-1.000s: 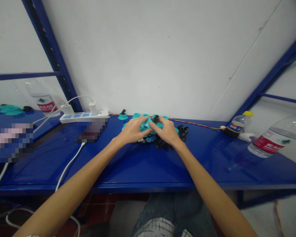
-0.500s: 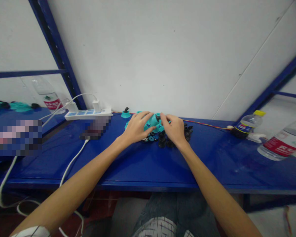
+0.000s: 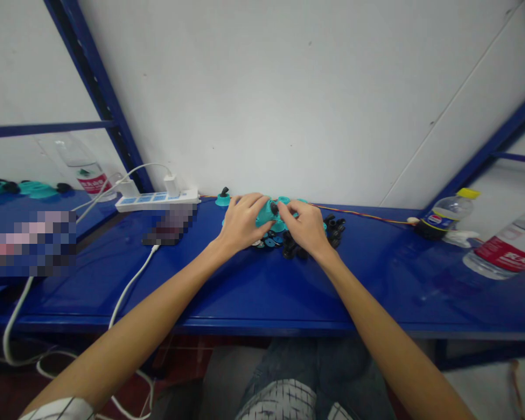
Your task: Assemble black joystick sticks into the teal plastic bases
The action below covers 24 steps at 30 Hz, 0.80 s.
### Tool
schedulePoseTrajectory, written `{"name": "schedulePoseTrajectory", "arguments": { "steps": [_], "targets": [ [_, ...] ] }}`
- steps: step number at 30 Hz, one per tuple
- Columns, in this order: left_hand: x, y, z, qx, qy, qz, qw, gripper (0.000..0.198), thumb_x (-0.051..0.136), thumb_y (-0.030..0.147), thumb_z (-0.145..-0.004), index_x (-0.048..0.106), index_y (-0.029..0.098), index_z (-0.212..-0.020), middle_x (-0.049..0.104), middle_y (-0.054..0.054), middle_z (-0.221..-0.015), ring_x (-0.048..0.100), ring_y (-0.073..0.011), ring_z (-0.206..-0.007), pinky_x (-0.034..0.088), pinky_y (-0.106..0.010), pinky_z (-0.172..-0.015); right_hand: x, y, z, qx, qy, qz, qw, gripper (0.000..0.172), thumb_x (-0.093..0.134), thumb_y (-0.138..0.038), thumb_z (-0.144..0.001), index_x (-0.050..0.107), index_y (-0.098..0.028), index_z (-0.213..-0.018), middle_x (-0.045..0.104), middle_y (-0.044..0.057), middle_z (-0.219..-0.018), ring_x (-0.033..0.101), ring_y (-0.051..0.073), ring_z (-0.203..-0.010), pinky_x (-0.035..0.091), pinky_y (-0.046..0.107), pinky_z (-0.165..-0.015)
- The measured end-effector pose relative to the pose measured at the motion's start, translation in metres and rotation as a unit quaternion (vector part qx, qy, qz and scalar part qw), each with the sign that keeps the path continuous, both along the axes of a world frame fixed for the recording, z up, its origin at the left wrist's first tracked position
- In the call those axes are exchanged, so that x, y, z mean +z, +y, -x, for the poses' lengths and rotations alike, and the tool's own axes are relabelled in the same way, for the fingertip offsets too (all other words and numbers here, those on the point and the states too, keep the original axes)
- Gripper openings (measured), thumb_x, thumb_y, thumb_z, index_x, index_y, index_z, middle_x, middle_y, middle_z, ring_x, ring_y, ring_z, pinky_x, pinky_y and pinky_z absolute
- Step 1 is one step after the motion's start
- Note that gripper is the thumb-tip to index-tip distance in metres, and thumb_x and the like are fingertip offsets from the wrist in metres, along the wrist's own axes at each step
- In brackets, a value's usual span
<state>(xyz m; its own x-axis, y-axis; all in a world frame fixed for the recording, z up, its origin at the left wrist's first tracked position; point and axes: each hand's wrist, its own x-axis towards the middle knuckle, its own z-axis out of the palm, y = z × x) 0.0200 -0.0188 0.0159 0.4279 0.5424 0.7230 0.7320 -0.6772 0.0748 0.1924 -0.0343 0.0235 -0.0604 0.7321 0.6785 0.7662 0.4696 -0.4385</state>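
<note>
My left hand is wrapped round a turquoise cup-shaped part, held tilted above the pile at the back of the bench. At its right end sits a black knob-like piece, pinched by the thumb and fingers of my right hand. Beneath both hands lie more turquoise parts and small round discs, partly covered by my fingers. Several black fittings are heaped beside my right hand. One turquoise part with a black top stands upright left of my left hand.
A white power strip with plugged-in chargers lies on the blue bench, behind a phone on a white cable. Thin coloured wires run along the wall. To the right stand a cola bottle and a larger clear bottle.
The turquoise part has turned so the black piece's end faces me more. My right hand has shifted slightly left, closer to my left hand. The view has moved a little.
</note>
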Motion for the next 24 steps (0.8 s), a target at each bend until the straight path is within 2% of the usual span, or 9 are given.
{"name": "schedulePoseTrajectory", "arguments": {
  "steps": [6, 12, 15, 19, 24],
  "targets": [
    [0.002, 0.002, 0.005, -0.014, -0.018, -0.03, 0.999, 0.036, 0.064, 0.032, -0.084, 0.062, 0.014, -0.115, 0.068, -0.014, -0.119, 0.061, -0.0277, -0.113, 0.042, -0.043, -0.099, 0.001, 0.001, -0.002, 0.052, 0.004, 0.018, 0.998, 0.039, 0.046, -0.043, -0.095, 0.055, -0.019, -0.066, 0.058, 0.003, -0.065, 0.051, 0.016, -0.064, 0.034, 0.028, -0.064],
    [0.004, 0.004, 0.007, -0.055, -0.047, -0.041, 0.997, 0.034, 0.061, 0.02, -0.081, 0.061, 0.013, -0.114, 0.068, -0.013, -0.113, 0.062, -0.0253, -0.108, 0.048, -0.042, -0.098, -0.001, 0.004, -0.003, 0.122, 0.051, 0.083, 0.988, 0.038, 0.043, -0.046, -0.096, 0.059, -0.019, -0.075, 0.062, 0.004, -0.068, 0.056, 0.017, -0.065, 0.042, 0.029, -0.065],
    [0.005, 0.004, 0.008, -0.072, -0.069, -0.043, 0.994, 0.034, 0.06, 0.018, -0.081, 0.061, 0.014, -0.114, 0.067, -0.012, -0.112, 0.062, -0.0241, -0.108, 0.05, -0.04, -0.098, -0.002, 0.006, -0.005, 0.159, 0.085, 0.108, 0.978, 0.032, 0.047, -0.044, -0.094, 0.063, -0.017, -0.086, 0.063, 0.004, -0.071, 0.059, 0.017, -0.066, 0.045, 0.029, -0.064],
    [0.006, 0.004, 0.009, -0.081, -0.089, -0.028, 0.992, 0.034, 0.064, 0.024, -0.08, 0.061, 0.013, -0.113, 0.068, -0.012, -0.111, 0.064, -0.0238, -0.104, 0.053, -0.038, -0.092, -0.001, 0.007, -0.006, 0.185, 0.13, 0.099, 0.969, 0.027, 0.055, -0.039, -0.09, 0.064, -0.017, -0.102, 0.064, 0.003, -0.079, 0.061, 0.016, -0.07, 0.05, 0.029, -0.063],
    [0.007, 0.008, 0.012, -0.089, -0.083, -0.027, 0.992, 0.038, 0.066, 0.022, -0.079, 0.062, 0.013, -0.116, 0.067, -0.014, -0.116, 0.064, -0.0251, -0.109, 0.053, -0.04, -0.095, 0.001, 0.003, -0.005, 0.214, 0.188, 0.148, 0.947, 0.034, 0.054, -0.048, -0.089, 0.065, -0.018, -0.103, 0.058, 0.001, -0.069, 0.057, 0.014, -0.054, 0.047, 0.025, -0.045]
  ]
}}
